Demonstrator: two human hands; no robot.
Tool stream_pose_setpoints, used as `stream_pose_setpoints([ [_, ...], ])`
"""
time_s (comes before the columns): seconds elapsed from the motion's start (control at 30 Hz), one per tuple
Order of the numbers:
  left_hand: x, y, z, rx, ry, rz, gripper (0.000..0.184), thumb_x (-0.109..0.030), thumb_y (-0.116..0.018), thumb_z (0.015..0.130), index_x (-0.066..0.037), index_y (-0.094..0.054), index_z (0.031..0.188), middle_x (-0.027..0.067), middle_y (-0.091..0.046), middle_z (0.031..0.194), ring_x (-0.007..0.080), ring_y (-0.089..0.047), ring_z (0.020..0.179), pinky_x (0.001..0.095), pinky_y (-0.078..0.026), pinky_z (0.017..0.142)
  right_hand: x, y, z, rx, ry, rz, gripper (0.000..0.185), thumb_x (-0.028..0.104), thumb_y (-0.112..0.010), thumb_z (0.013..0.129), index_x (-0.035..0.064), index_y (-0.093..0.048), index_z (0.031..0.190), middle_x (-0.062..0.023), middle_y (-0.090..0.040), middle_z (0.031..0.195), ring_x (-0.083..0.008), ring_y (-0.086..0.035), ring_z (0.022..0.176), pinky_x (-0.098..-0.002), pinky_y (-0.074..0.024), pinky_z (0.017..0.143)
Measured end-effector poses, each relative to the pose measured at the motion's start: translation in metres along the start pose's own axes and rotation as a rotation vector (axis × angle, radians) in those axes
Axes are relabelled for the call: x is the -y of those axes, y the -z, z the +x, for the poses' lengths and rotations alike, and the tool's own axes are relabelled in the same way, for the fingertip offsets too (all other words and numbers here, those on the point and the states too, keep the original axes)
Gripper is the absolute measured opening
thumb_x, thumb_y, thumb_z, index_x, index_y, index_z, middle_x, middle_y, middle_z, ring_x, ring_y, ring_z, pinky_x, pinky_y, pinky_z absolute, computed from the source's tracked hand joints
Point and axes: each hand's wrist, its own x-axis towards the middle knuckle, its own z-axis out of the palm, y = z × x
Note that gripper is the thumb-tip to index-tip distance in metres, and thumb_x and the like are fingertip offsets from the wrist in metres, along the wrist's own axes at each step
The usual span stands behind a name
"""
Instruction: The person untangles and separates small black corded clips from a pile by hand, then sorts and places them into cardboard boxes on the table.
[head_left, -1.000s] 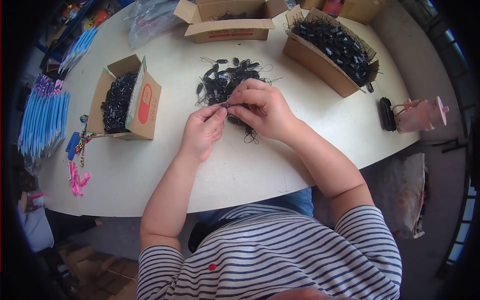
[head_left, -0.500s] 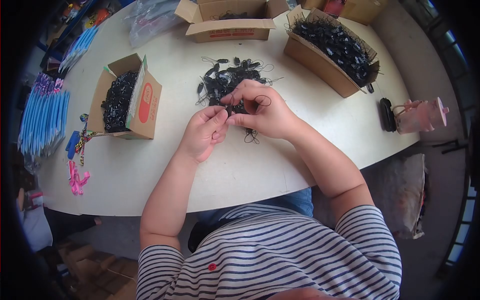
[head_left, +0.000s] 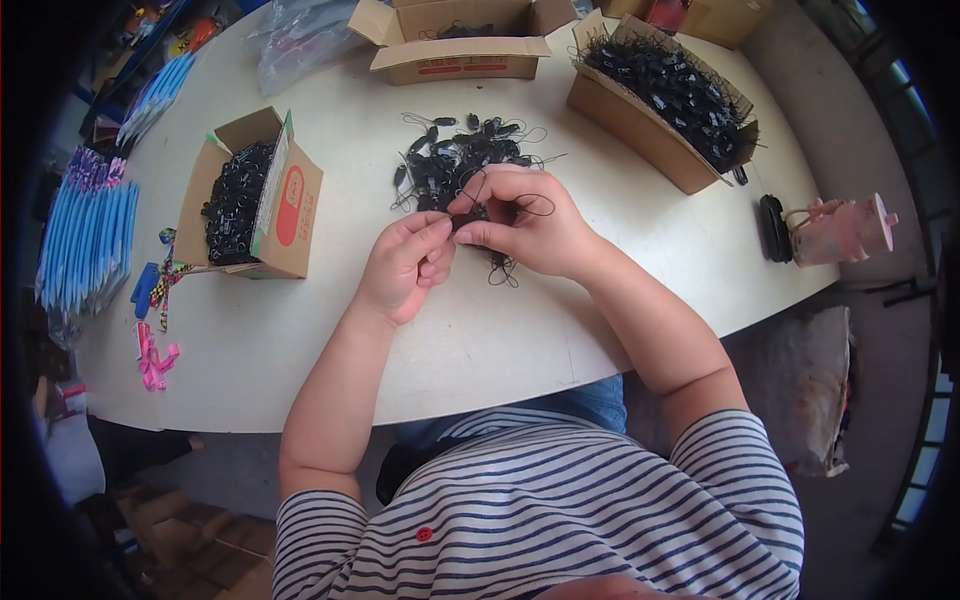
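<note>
A small black clip with a thin cord loop (head_left: pixel 463 219) is pinched between the fingertips of both hands, above the near edge of a loose pile. My left hand (head_left: pixel 402 268) is closed, thumb and forefinger gripping the clip's left end. My right hand (head_left: pixel 535 222) is closed too, with thumb and fingers at the clip's right end. A thin black loop (head_left: pixel 549 203) stands out over the right hand's knuckles. Just beyond the hands lies the pile of black corded clips (head_left: pixel 445 160) on the pale table (head_left: pixel 480 340). Fingers hide much of the held clip.
To the left stands a carton (head_left: pixel 300 215) of black metal-looking hooks. An open carton (head_left: pixel 460 68) is at the back, and another carton (head_left: pixel 630 135) heaped with corded clips is at right. Blue strips (head_left: pixel 85 240), pink ribbon (head_left: pixel 155 360) and a pink cup (head_left: pixel 845 232) lie near the edges.
The clip has turned from roughly upright to more level between my fingertips. My right fingers have shifted slightly, and the loop over them has swung a little right.
</note>
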Motion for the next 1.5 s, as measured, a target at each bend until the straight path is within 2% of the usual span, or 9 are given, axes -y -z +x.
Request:
stream_pose_setpoints([
  [0.07,0.0,-0.001,0.0,-0.019,0.004,0.018,0.011,-0.017,-0.054,0.087,-0.006,-0.053,0.087,-0.0034,-0.04,0.064,0.0042,-0.035,0.052,0.0171,-0.028,0.044,0.005,-0.002,0.0,0.002,-0.038,-0.018,0.016,0.003,-0.072,0.07,0.0026,-0.064,0.084,-0.0006,-0.057,0.075,-0.0048,-0.04,0.054,-0.0196,-0.0351,0.049],
  [0.17,0.0,0.0,0.001,-0.013,0.012,0.04,0.012,-0.017,-0.054,0.087,-0.005,-0.054,0.086,-0.0034,-0.04,0.064,0.0042,-0.035,0.052,0.0171,-0.027,0.044,0.005,-0.001,0.001,-0.014,-0.002,-0.098,0.017,0.001,-0.071,0.068,0.0008,-0.056,0.075,-0.0046,-0.065,0.082,-0.0066,-0.046,0.053,-0.0217,-0.0402,0.048],
  [0.27,-0.001,-0.001,0.0,-0.015,0.014,0.046,0.013,-0.016,-0.054,0.087,-0.004,-0.053,0.085,-0.0035,-0.04,0.063,0.0041,-0.035,0.052,0.017,-0.027,0.044,0.002,0.0,0.0,0.001,0.048,-0.129,0.016,0.003,-0.072,0.07,0.0024,-0.064,0.083,-0.0005,-0.055,0.071,-0.0056,-0.041,0.053,-0.0201,-0.0353,0.049],
  [0.37,-0.001,-0.002,0.0,-0.017,0.017,0.042,0.012,-0.017,-0.054,0.087,-0.004,-0.054,0.085,-0.0035,-0.04,0.063,0.0042,-0.035,0.052,0.0169,-0.027,0.044,0.008,0.0,0.0,0.009,0.009,-0.11,0.014,0.002,-0.071,0.071,0.0016,-0.064,0.083,-0.0021,-0.058,0.075,-0.0075,-0.046,0.056,-0.021,-0.0381,0.05],
  [0.57,0.0,0.002,0.001,0.0,0.021,0.028,0.012,-0.017,-0.053,0.088,-0.005,-0.054,0.087,-0.0037,-0.04,0.064,0.0043,-0.035,0.052,0.0169,-0.027,0.044,-0.006,-0.001,0.003,0.013,0.192,-0.034,0.011,-0.001,-0.068,0.072,-0.0004,-0.063,0.082,-0.0065,-0.062,0.084,-0.0122,-0.055,0.067,-0.0229,-0.044,0.055],
  [0.87,0.001,0.003,0.001,0.02,0.026,-0.024,0.012,-0.018,-0.052,0.088,-0.006,-0.053,0.088,-0.0037,-0.04,0.064,0.0045,-0.035,0.052,0.0172,-0.027,0.044,0.0,0.0,0.001,0.001,0.104,-0.06,0.012,-0.001,-0.068,0.073,0.0016,-0.064,0.084,-0.0033,-0.06,0.08,-0.0042,-0.048,0.058,-0.0195,-0.0407,0.052],
  [1.2,0.0,0.002,0.001,0.057,-0.028,-0.079,0.014,-0.017,-0.051,0.089,-0.006,-0.056,0.095,-0.0041,-0.039,0.061,0.0047,-0.034,0.052,0.0176,-0.026,0.044,-0.01,0.002,0.003,-0.076,-0.136,0.118,0.018,0.004,-0.072,0.07,0.0061,-0.068,0.088,0.0054,-0.046,0.054,-0.0023,-0.035,0.05,-0.0187,-0.0327,0.048],
  [1.33,0.002,0.001,0.001,0.014,-0.084,0.086,0.011,-0.014,-0.052,0.088,-0.006,-0.057,0.094,-0.0039,-0.038,0.06,0.0046,-0.033,0.051,0.0178,-0.026,0.044,-0.011,0.002,0.003,-0.074,-0.155,0.146,0.019,0.004,-0.072,0.07,0.0056,-0.068,0.088,0.0058,-0.046,0.054,-0.0024,-0.035,0.049,-0.0181,-0.0329,0.048],
  [1.5,-0.001,-0.004,0.0,-0.067,-0.057,0.025,0.008,-0.012,-0.057,0.086,-0.004,-0.057,0.088,-0.0049,-0.041,0.059,0.0036,-0.033,0.048,0.0183,-0.025,0.044,-0.01,0.001,0.002,-0.054,-0.147,0.109,0.023,0.004,-0.073,0.069,0.0047,-0.066,0.09,0.0045,-0.049,0.058,-0.003,-0.036,0.051,-0.0181,-0.0337,0.048],
])
